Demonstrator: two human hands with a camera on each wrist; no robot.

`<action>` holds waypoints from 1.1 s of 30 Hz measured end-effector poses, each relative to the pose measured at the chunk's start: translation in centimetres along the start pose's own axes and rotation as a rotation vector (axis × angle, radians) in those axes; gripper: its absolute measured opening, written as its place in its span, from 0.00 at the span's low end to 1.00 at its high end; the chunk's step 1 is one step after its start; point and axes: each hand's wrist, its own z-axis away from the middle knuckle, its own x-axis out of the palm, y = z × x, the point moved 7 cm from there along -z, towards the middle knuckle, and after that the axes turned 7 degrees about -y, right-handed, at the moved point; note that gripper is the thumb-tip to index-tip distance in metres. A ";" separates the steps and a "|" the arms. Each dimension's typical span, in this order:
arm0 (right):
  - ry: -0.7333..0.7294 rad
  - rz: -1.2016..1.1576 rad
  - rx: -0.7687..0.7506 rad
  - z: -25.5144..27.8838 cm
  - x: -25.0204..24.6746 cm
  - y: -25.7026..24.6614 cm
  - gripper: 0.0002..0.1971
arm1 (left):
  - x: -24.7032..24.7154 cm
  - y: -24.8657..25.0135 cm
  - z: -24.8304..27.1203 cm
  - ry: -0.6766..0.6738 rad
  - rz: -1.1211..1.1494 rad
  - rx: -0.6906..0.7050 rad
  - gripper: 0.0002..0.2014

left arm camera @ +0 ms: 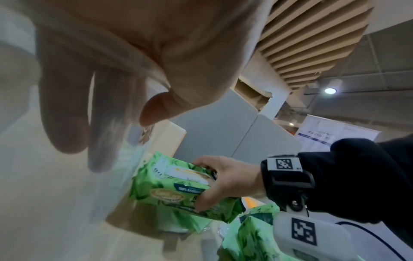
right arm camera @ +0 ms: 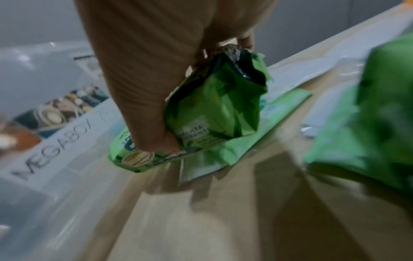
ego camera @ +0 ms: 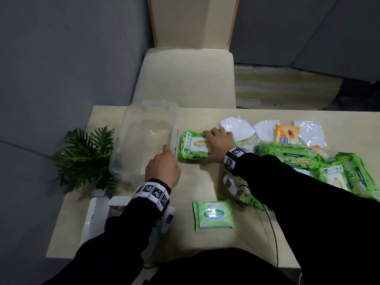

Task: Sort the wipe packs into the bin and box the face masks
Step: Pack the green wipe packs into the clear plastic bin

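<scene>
A clear plastic bin (ego camera: 152, 103) stands at the table's left and holds nothing. My left hand (ego camera: 166, 156) pinches its right wall: the fingers (left arm camera: 64, 113) show hazily behind the plastic and the thumb lies outside. Right beside the bin lies a green wipe pack (ego camera: 190, 146) marked 80, and my right hand (ego camera: 213, 146) grips it from above, thumb on the near side. The right wrist view shows the same wipe pack (right arm camera: 214, 109) crumpled under the palm. White face masks (ego camera: 236, 126) in clear wrappers lie along the far edge.
A small light-green pack (ego camera: 212, 214) lies near me. Several green packs (ego camera: 308, 159) pile up at the right, with an orange pack (ego camera: 286, 133) behind. A white box (ego camera: 92, 219) sits under my left arm. A potted fern (ego camera: 86, 159) stands left; a chair (ego camera: 185, 75) beyond.
</scene>
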 end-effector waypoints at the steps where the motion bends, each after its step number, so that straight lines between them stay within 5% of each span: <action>1: 0.003 -0.055 0.058 0.8 -0.2 1.4 0.61 | -0.2 0.3 0.1 0.002 -0.007 0.020 0.19; 6: -0.048 -0.107 0.217 5.5 0.3 7.6 0.53 | 0.9 3.4 1.1 -0.046 -0.091 0.161 0.18; 11: 0.083 -0.285 0.251 8.1 -0.9 10.1 0.58 | 1.5 5.6 2.5 -0.047 -0.163 0.225 0.18; 17: 0.290 -0.819 0.253 11.3 -2.7 14.4 0.50 | -2.6 4.4 3.4 0.003 -0.223 0.313 0.22; 21: 0.308 -1.076 0.295 13.4 -2.8 17.3 0.40 | -3.7 4.2 4.1 -0.098 -0.280 0.468 0.23; 24: 0.326 -1.201 0.364 14.4 -2.4 19.2 0.49 | -3.4 4.7 4.8 -0.215 -0.302 0.525 0.23; 28: 0.352 -1.304 0.373 15.1 -2.6 19.8 0.44 | -1.1 5.5 5.6 -0.339 -0.398 0.545 0.24; 33: 0.388 -1.266 0.265 16.3 -4.5 17.8 0.40 | 1.8 5.3 5.1 -0.342 -0.572 0.507 0.24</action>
